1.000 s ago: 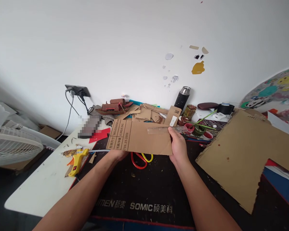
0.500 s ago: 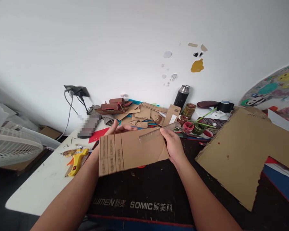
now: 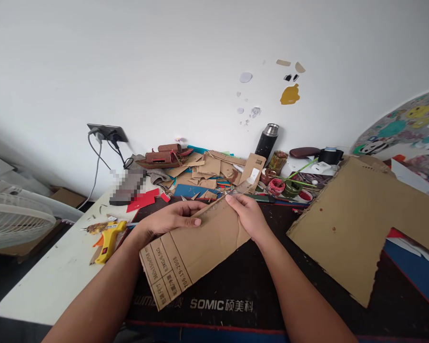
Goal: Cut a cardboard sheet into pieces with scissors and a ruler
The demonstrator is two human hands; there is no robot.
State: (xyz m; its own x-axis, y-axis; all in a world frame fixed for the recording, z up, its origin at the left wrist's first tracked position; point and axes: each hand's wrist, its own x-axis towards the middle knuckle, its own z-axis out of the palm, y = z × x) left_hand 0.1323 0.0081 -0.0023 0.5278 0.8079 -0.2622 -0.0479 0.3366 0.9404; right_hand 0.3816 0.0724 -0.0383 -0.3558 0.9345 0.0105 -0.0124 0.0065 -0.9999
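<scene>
A printed piece of brown cardboard (image 3: 200, 245) is held up between both hands, tilted with its printed end low at the left. My left hand (image 3: 178, 216) grips its upper edge, the thumb lying on the face and the fingers behind. At the right end my right hand (image 3: 246, 212) is closed on the same cardboard, thumb on top, and also pins a clear ruler (image 3: 242, 186) there. The ruler sticks out past the upper edge towards the back; part of it is hard to see against the cardboard. The fingers under the cardboard are hidden.
On the left of the table lies a yellow glue gun (image 3: 109, 240). Cardboard scraps (image 3: 210, 166), a model boat (image 3: 168, 157), a black flask (image 3: 267, 140) and paint jars (image 3: 276, 186) line the back. A large cardboard sheet (image 3: 339, 228) covers the right side.
The cardboard has turned, its left end dropping towards me. My left hand has moved from behind the cardboard onto its upper edge. The ruler has swung to point more away from me.
</scene>
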